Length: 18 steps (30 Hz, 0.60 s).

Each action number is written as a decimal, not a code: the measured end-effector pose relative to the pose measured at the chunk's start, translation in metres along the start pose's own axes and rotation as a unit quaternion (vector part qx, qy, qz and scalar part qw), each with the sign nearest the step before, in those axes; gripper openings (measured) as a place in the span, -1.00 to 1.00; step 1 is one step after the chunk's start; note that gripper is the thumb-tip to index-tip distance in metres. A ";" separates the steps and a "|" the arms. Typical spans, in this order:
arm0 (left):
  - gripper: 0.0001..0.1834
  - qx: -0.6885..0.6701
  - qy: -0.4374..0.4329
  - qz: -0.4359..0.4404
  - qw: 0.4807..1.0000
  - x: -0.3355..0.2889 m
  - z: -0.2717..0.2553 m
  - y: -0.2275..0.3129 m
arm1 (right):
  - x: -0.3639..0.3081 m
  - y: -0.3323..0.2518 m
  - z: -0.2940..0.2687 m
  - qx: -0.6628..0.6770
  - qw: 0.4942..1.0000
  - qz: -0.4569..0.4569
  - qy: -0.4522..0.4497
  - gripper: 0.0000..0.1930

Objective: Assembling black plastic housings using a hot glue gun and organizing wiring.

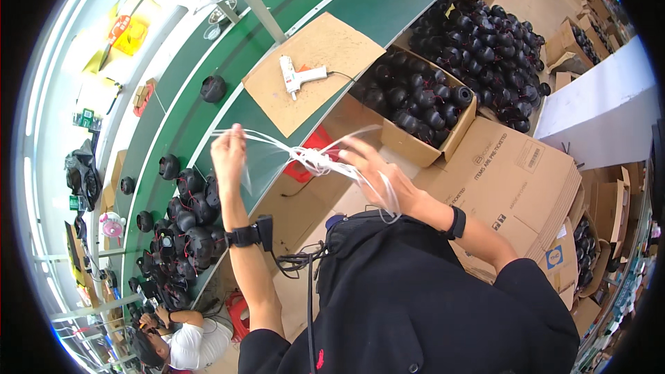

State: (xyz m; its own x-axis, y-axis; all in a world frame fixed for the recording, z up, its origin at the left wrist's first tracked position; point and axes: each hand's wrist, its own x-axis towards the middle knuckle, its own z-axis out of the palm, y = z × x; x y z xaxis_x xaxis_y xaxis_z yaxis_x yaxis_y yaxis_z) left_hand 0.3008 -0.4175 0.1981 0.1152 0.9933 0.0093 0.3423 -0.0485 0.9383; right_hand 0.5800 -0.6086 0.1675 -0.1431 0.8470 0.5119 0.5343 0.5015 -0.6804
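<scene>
A tangled bundle of thin white cord (315,161) is stretched in the air in front of my body, knotted at its middle. My left hand (230,156) is closed on the loose strands at its left end, fingertips pinched together and pointing up. At the other end, my right hand (379,176) grips the bundle, its fingers curled and somewhat blurred. Strands loop past this hand and hang below it. Beyond the cord, a white glue gun (299,77) lies on a brown cardboard sheet (329,38) on the green workbench.
Many round black parts (187,221) crowd the bench at left. An open carton (415,149) of similar parts stands at right, before a larger heap (478,55). Flattened cartons (506,180) are stacked nearby. A co-worker in a white shirt (201,343) sits at lower left.
</scene>
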 end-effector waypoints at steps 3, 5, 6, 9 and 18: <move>-0.61 -0.048 0.032 -0.004 0.998 0.028 -0.018 0.000 | 0.012 0.012 0.010 0.028 0.996 -0.015 0.087 -0.55; -0.62 0.021 0.099 0.026 0.995 0.057 -0.027 -0.009 | 0.009 0.019 0.015 0.044 0.985 0.110 -0.126 -0.66; -0.62 0.022 0.103 0.023 0.994 0.070 -0.035 -0.015 | 0.015 0.017 0.018 0.066 0.986 0.121 -0.098 -0.81; -0.58 0.117 0.146 0.067 0.980 0.111 -0.055 -0.032 | 0.043 0.019 0.008 0.115 0.976 0.143 -0.119 -0.88; -0.61 -0.180 0.017 -0.086 0.980 0.217 -0.011 -0.128 | 0.105 0.100 0.017 0.181 0.956 0.216 -0.081 -0.84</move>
State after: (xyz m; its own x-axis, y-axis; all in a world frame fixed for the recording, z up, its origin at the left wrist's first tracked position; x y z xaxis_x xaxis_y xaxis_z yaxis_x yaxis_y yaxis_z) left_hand 0.2722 -0.1943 0.0840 0.0512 0.9867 -0.1544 0.0015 0.1546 0.9880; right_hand 0.6042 -0.4665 0.1436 -0.1166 0.9904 0.0744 0.2535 0.1021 -0.9619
